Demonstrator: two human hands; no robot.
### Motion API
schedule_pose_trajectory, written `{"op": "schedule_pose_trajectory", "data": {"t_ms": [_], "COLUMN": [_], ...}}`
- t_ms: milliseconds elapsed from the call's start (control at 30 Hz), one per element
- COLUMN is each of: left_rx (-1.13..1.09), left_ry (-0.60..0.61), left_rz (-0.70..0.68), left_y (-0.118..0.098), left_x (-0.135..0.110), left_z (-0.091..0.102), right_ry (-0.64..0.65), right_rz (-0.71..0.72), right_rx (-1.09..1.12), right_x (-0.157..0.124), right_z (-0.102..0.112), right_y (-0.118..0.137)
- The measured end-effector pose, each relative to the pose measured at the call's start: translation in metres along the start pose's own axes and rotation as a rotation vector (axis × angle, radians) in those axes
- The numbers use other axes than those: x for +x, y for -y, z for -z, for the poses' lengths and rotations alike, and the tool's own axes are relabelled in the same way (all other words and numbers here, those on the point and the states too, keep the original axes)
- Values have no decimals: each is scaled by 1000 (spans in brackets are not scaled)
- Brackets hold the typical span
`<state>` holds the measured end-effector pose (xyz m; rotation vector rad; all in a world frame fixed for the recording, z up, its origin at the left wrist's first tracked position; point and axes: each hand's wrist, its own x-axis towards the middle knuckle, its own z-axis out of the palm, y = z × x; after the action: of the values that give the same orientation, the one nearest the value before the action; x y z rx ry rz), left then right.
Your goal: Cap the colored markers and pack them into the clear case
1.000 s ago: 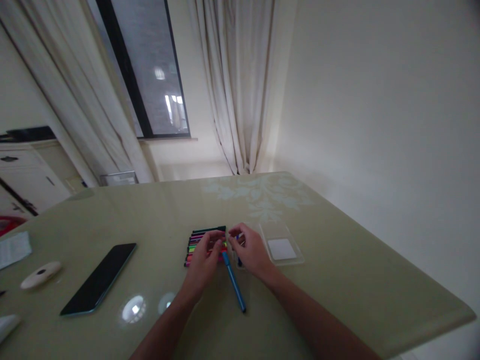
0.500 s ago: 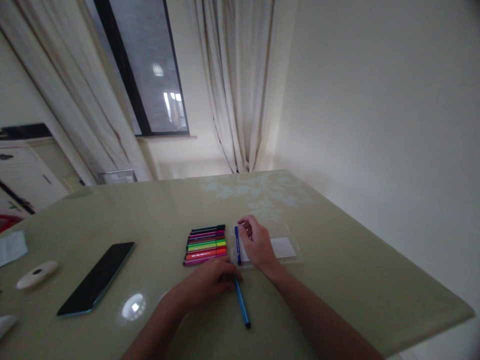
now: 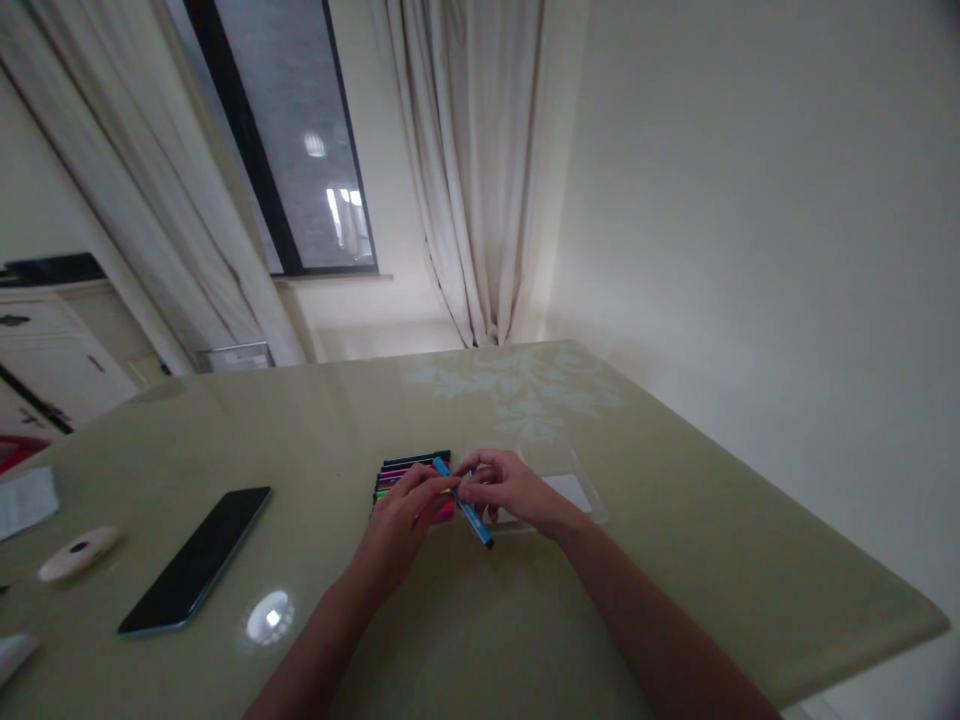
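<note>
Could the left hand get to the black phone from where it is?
Probably yes: only bare table lies between the left hand and the phone, though that hand pinches the blue pen with the right hand.

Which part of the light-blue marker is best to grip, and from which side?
Grip the light-blue marker by its free near end, coming from the near side: it slants toward the camera, and the left hand and right hand cover its middle.
</note>
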<state>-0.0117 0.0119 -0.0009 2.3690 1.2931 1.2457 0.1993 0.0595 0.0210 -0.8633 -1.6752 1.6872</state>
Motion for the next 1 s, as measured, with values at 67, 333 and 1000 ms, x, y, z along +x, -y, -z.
{"op": "schedule_pose_trajectory", "data": {"t_ms": [67,333,1000], "left_rx": [24,121,234], "left_ry": [6,103,374], "left_rz": [0,-3,-49], "left_y": [0,-3,-15], "left_x": [-1,-7,-8], "left_z": [-2,-15,-30], "right_ry": [-1,-358,-422], "right_rz": [8,46,-109], "right_rx": [8,-130,-311], "right_x": [1,8,15], "right_z": [0,23,26], "right_y": [-2,-7,-37]}}
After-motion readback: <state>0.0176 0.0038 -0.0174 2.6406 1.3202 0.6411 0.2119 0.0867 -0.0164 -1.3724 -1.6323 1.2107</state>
